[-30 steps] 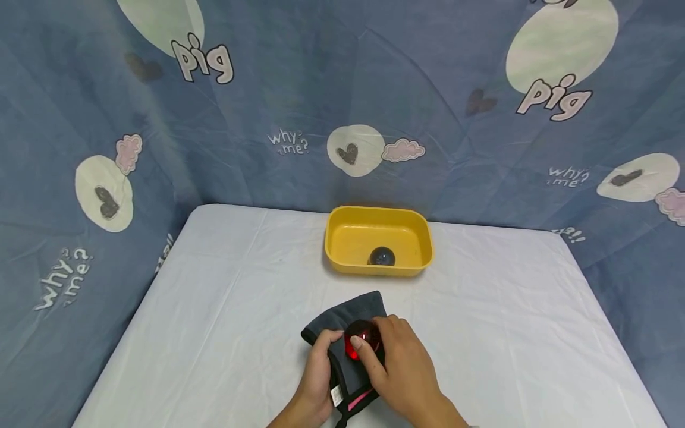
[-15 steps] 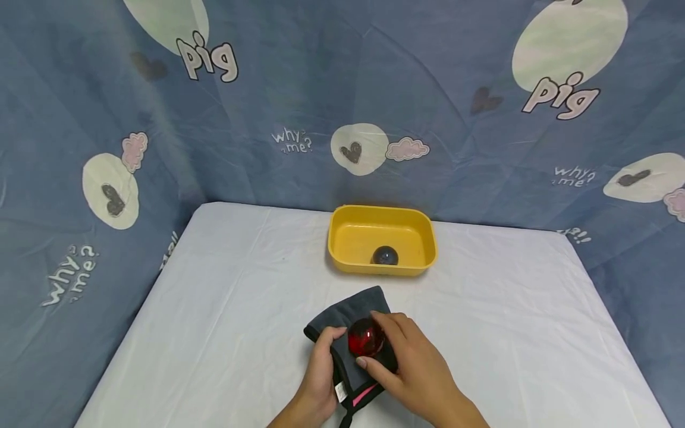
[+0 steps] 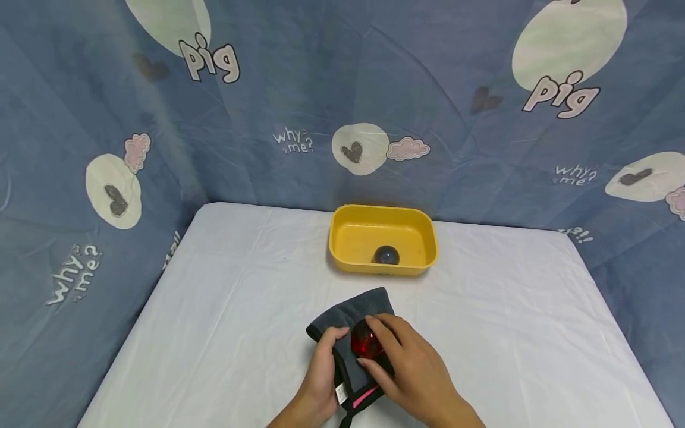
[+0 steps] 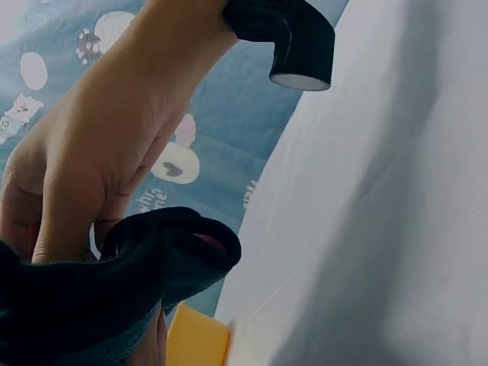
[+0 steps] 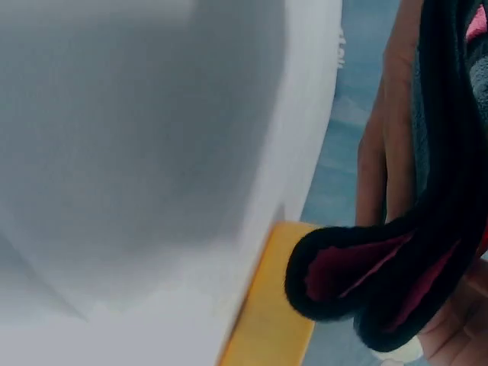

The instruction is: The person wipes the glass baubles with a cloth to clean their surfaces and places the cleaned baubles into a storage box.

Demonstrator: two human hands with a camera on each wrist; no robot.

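Note:
In the head view, my left hand (image 3: 320,371) grips a folded dark grey cloth (image 3: 353,309) with black edging, its thumb lying on top. A clear red ball (image 3: 364,341) rests against the cloth. My right hand (image 3: 417,365) pinches this ball, fingertips at its upper edge and thumb at its lower edge. The left wrist view shows my left hand (image 4: 99,145) around the cloth (image 4: 171,259), a bit of pink showing inside the fold. From the right wrist, the cloth (image 5: 438,198) shows open folds with pink lining; the ball is mostly hidden there.
A yellow tray (image 3: 382,270) stands beyond the hands near the table's far edge, with a dark ball (image 3: 386,255) inside. White cloth covers the table (image 3: 241,333). A blue printed curtain (image 3: 299,89) hangs behind and to the sides.
My right thumb has moved from across the red ball's front to its lower edge, and the fingers have shifted over its top. The left hand keeps its grip. The view has shifted slightly.

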